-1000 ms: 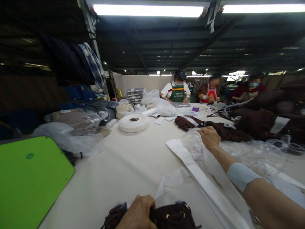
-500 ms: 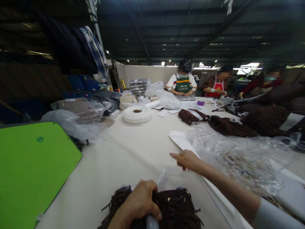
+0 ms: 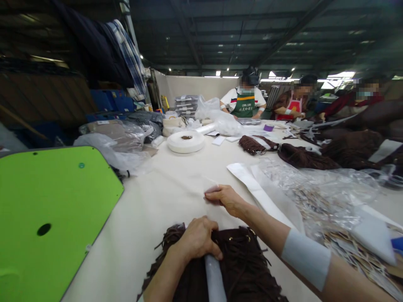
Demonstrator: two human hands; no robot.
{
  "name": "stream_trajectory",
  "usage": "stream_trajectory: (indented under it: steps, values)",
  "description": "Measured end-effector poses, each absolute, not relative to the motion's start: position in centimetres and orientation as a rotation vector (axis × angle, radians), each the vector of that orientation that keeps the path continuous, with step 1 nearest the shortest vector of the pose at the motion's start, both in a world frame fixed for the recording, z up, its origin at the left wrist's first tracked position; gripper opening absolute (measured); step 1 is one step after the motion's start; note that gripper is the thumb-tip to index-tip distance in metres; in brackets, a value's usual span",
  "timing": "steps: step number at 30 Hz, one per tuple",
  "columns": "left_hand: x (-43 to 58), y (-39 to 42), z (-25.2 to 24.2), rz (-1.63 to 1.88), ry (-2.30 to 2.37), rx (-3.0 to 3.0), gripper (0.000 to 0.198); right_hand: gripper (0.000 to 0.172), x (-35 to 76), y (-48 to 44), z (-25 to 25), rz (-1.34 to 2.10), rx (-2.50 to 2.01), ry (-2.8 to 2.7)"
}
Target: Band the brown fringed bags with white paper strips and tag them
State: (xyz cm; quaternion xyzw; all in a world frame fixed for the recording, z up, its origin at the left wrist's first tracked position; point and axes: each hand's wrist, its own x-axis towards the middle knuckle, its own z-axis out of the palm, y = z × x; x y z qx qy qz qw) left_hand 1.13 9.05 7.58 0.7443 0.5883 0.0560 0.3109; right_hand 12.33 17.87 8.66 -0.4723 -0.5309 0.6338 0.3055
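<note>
In front of me lies a dark brown fringed piece (image 3: 248, 268), seemingly suede-like, with laces and metal eyelets. A whitish strip (image 3: 215, 279) runs down its middle. My left hand (image 3: 201, 239) is closed over the top of the piece, its thumb beside the strip; what lies under the palm is hidden. Beyond it, my right hand (image 3: 227, 199) pinches a thin translucent sheet (image 3: 211, 186) between thumb and fingers, above the pale tabletop (image 3: 163, 188).
A green board (image 3: 63, 209) stands at left. Beyond are a white tape roll (image 3: 185, 142) and wrapped goods (image 3: 110, 132). At right are a white strip (image 3: 248, 180), clear plastic (image 3: 289, 188) and more brown fringed pieces (image 3: 308, 157). Co-workers (image 3: 244, 102) work across the table.
My right hand has come left and nearer, from pointing outward to pinching the translucent sheet. My left hand stays on the brown piece, more of which shows as the view tilts down.
</note>
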Motion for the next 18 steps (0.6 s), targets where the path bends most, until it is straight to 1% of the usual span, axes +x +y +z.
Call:
stream_trajectory:
  steps: [5, 9, 10, 12, 14, 17, 18]
  values:
    - [1.2, 9.3, 7.5, 0.101, 1.514, 1.98, 0.038, 0.011, 11.8, 17.7, 10.1, 1.603, -1.186, -1.396]
    - [1.1, 9.9, 7.5, 0.026, 1.515, 2.002, 0.039, 0.014, 13.5, 17.3, 11.6, 1.413, -1.239, -1.449]
    - [1.1, 10.0, 7.5, 0.003, 1.518, 2.006, 0.039, 0.016, 14.3, 16.4, 12.0, 1.322, -1.265, -1.469]
    - [1.2, 10.2, 7.7, -0.045, 1.524, 2.015, 0.038, 0.02, 16.4, 13.2, 12.5, 1.032, -1.254, -1.575]
    - [1.4, 10.2, 7.9, -0.072, 1.54, 2.031, 0.04, 0.03, 18.9, 8.0, 12.4, 0.559, -1.092, -1.792]
    - [1.5, 10.0, 8.1, -0.062, 1.582, 2.074, 0.054, 0.035, 22.4, -0.8, 10.7, 0.175, -0.851, -2.088]
    - [1.5, 9.8, 8.2, -0.054, 1.597, 2.091, 0.058, 0.032, 23.2, -3.4, 9.8, 0.078, -0.796, -2.165]
